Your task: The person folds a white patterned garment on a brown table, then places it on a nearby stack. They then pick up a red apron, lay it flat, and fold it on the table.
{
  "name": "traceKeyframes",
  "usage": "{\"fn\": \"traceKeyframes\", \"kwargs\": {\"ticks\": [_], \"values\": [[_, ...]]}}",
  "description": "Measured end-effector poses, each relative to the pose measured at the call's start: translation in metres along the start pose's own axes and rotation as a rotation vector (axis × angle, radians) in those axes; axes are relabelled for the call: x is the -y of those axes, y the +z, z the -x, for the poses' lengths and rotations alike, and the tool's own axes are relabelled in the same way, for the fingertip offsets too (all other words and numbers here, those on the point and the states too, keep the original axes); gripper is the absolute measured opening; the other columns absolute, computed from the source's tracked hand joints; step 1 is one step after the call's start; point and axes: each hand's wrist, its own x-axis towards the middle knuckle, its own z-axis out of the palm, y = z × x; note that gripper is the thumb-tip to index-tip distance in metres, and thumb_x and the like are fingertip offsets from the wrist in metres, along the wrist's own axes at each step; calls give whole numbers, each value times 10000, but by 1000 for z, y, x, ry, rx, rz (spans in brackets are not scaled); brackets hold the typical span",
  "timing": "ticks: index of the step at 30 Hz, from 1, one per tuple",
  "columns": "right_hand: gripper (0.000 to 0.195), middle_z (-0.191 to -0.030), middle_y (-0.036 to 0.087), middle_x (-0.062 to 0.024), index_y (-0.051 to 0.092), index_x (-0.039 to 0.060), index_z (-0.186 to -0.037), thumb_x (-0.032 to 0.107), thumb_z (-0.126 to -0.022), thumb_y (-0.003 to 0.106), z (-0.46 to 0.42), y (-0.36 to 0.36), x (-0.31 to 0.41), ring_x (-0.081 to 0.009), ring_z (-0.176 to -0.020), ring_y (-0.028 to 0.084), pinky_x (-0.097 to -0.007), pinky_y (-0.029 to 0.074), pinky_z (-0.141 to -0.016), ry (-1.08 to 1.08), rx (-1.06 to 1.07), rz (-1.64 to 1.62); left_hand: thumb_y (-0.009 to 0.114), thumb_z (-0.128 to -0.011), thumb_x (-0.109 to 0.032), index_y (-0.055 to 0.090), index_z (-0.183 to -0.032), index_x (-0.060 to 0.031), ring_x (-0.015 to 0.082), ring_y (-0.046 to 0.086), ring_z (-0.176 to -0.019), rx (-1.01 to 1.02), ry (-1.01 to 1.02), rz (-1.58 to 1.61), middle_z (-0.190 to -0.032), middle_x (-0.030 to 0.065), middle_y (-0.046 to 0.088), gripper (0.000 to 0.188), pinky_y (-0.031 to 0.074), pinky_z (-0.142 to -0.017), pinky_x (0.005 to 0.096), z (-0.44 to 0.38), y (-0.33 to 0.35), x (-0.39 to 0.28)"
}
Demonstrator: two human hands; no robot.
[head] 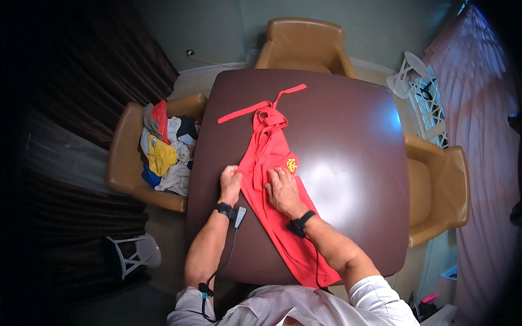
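Observation:
A red apron (281, 220) lies lengthwise on the dark brown table (346, 122), gathered into a narrow strip with its lower end at the near edge. Its straps are tied in a loose knot (274, 118) at the far end, and two tie ends spread out from there. Yellow printed writing shows on its right side. My left hand (231, 183) pinches the apron's left edge between thumb and fingers. Flat on the cloth beside the writing rests my right hand (282, 191), its fingers slightly bent. Whether these fingers grip any fabric is hidden.
A tan armchair (122, 150) at the left holds a heap of mixed clothes (163, 155). More tan armchairs stand at the far side (306, 40) and the right (440, 187). White stools (136, 252) stand on the floor. Cables run from both wrist straps.

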Motion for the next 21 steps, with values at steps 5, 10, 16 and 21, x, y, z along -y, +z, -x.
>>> {"fn": "traceKeyframes", "kwargs": {"ticks": [5,10,16,21], "values": [[625,-1619,542,-254,562,36,-1587,295,-1037,709,-84,38,-64,-473,-1554,455,-587,380,-1282,-73,55,208,605,-1022,60,665,-1327,56,166,728,-1117,33,105,61,-1241,99,772,311,566,-1038,314,-101,15,-22],[612,-1670,512,-190,554,59,-1605,278,-1053,700,-128,43,-115,-428,-1603,396,-557,316,-1336,-172,22,216,782,-1021,-121,561,-1493,52,255,687,-1270,-176,140,21,-1506,218,627,549,557,-1111,380,-130,36,-35],[576,-1699,496,-160,561,102,-1612,297,-1082,671,-158,38,-129,-408,-1623,375,-554,302,-1344,-190,107,267,770,-998,-153,547,-1538,-17,536,454,-1526,48,752,-792,-1682,321,434,600,408,-1255,591,-9,43,-27],[553,-1713,492,-153,576,110,-1601,305,-1090,666,-171,32,-149,-406,-1626,386,-556,311,-1344,-266,121,194,743,-1006,-200,580,-1580,-43,468,361,-1631,429,700,-1120,-1716,281,441,617,242,-1345,653,84,35,-14]]}}
